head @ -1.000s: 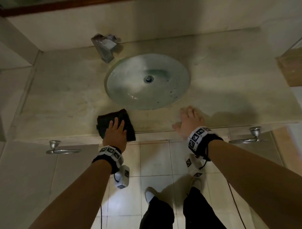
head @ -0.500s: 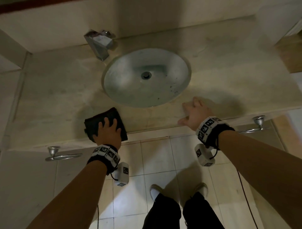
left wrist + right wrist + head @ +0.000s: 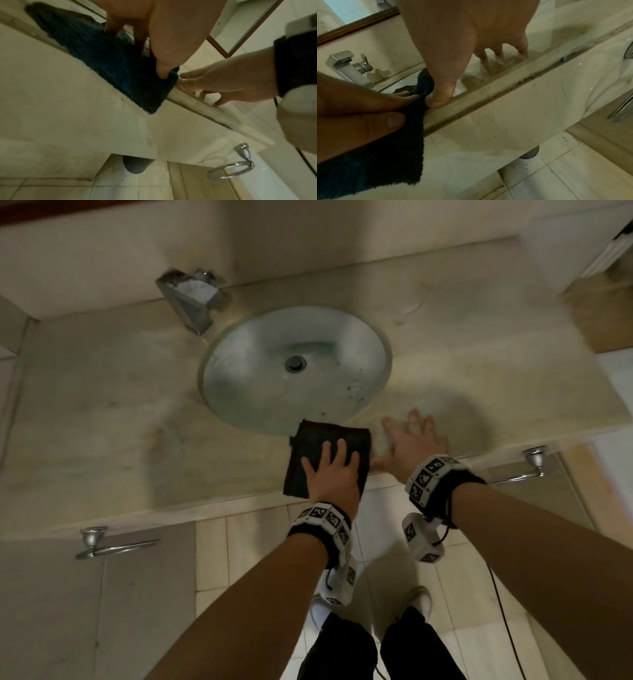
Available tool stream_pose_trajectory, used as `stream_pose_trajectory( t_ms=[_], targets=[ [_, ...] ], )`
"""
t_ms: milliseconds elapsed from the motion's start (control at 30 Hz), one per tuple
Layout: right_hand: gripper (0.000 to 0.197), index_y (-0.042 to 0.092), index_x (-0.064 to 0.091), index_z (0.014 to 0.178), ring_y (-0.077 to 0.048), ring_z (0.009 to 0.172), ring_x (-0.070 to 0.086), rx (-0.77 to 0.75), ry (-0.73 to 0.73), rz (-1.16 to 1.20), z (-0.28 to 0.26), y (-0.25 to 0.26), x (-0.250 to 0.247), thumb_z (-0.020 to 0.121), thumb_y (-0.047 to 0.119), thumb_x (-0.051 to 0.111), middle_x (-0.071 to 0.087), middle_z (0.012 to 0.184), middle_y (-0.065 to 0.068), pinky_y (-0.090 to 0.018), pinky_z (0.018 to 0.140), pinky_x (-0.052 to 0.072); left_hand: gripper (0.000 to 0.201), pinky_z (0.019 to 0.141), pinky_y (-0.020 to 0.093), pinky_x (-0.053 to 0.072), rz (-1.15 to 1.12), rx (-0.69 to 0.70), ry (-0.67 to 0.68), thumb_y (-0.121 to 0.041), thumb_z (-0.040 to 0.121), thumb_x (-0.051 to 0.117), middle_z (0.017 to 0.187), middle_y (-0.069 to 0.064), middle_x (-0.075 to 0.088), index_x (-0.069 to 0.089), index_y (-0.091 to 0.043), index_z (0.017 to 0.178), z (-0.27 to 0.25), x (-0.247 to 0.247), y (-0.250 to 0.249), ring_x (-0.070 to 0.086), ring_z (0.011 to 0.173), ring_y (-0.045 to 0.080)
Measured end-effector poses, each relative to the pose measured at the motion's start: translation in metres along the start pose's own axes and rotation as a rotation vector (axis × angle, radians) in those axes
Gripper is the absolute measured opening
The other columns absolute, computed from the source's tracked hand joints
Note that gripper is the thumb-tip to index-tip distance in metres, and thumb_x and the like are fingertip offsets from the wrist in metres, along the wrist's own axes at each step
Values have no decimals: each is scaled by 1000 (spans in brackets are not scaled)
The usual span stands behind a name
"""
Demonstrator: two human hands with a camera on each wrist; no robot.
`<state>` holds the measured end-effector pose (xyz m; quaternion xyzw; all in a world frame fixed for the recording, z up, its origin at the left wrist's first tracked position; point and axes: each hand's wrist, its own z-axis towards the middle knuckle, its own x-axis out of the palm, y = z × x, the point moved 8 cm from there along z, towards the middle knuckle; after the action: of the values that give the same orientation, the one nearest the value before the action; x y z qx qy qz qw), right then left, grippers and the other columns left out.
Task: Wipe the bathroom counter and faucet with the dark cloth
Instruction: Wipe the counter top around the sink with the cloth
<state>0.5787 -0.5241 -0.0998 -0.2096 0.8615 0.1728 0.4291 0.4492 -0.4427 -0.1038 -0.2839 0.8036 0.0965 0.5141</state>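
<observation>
Nearest you, your left hand (image 3: 334, 477) lies flat on the dark cloth (image 3: 322, 446), fingers (image 3: 340, 450) straight and slightly spread, pressing it to the table (image 3: 102, 419). In the wrist views the thumb bears down on the cloth's right corner, where the near edge of the cloth hangs over the table's front lip. The cloth sits at the near edge of the table, directly in front of the sink (image 3: 294, 368), its far end just overlapping the basin rim. It is folded into a rectangle whose long axis runs near to far, tilted a little to the left at the near end.

Just to the right, your right hand (image 3: 411, 445) rests on the bare table, fingers splayed and flat, holding nothing; its thumb tip touches or all but touches the cloth's right edge. That hand looks to be bracing you, so the left hand is the one doing the wiping.

The stretch of table to the right of your right hand likely comes next, and that hand stands in the cloth's path; it would have to lift or slide away first.

Farthest off, the faucet (image 3: 191, 297) stands at the far left of the sink, its spout pointing toward the basin. It lies up and left of the cloth, well apart, and appears untouched.
</observation>
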Motion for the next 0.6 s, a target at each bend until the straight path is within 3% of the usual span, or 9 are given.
stream_pose_trajectory(
  t_ms=[200,333,600],
  targets=[
    [102,48,-2,148,-35,147,-15,9,-26,-18,2,-3,3,71,76,58,-20,161,-3,-63,115,7,54,116,60,7,14,79,-29,-26,101,40,162,-7,3,20,-33,151,-1,2,15,-3,149,23],
    [102,48,-4,148,-34,147,-15,-4,-26,-22,0,-4,4,72,76,58,-22,161,-2,-61,117,4,50,117,56,10,34,72,-48,-26,103,33,162,-11,6,22,-35,151,-18,3,60,1,149,19],
    [103,46,-4,149,-35,147,-15,-4,-23,-34,-1,-3,3,72,77,57,-21,161,-3,-61,116,4,45,116,51,22,-62,-284,-64,-34,104,30,161,-9,14,32,-32,149,-47,0,203,6,149,16]
  ],
)
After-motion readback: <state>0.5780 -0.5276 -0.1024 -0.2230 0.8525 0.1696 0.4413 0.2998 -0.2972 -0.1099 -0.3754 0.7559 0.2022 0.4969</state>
